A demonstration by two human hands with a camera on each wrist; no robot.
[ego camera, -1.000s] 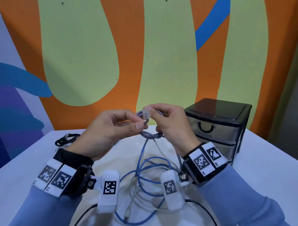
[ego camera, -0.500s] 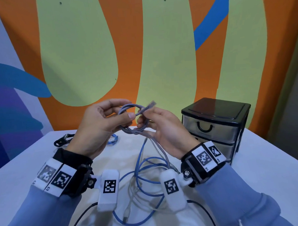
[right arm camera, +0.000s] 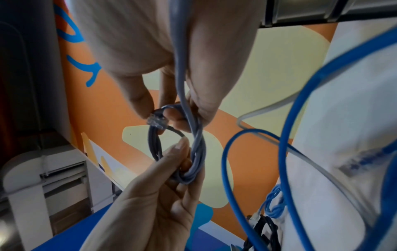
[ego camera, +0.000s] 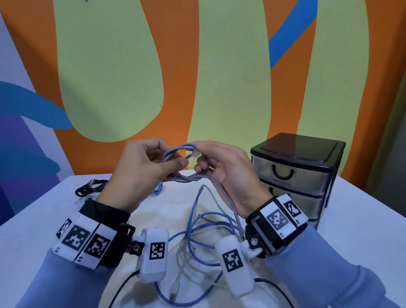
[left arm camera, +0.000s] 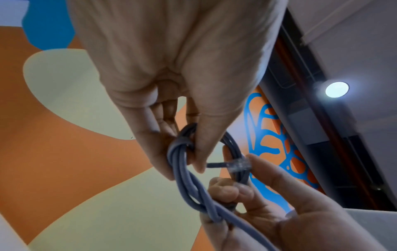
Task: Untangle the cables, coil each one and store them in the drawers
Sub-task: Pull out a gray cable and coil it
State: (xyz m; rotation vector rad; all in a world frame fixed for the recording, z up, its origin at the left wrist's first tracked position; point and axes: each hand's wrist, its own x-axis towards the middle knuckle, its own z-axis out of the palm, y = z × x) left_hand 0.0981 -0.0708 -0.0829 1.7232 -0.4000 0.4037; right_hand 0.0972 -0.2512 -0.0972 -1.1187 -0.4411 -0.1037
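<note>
Head view: the left hand (ego camera: 140,172) and right hand (ego camera: 223,169) hold a grey cable (ego camera: 186,177) coil above the table (ego camera: 361,229), with the drawers (ego camera: 294,173) at three o'clock and blue cable (ego camera: 200,225) loops at six.

Left wrist: the left hand's fingers (left arm camera: 150,139) pinch the coil's top.

Right wrist: right fingertips (right arm camera: 139,105) pinch the clear plug (right arm camera: 156,120); the coil hangs at six o'clock.

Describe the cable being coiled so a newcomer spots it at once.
Start at the black drawer unit on the white table; just left, the left hand and right hand hold a small loop in the air. That grey cable has a clear plug; the blue cable lies loose below.
</note>
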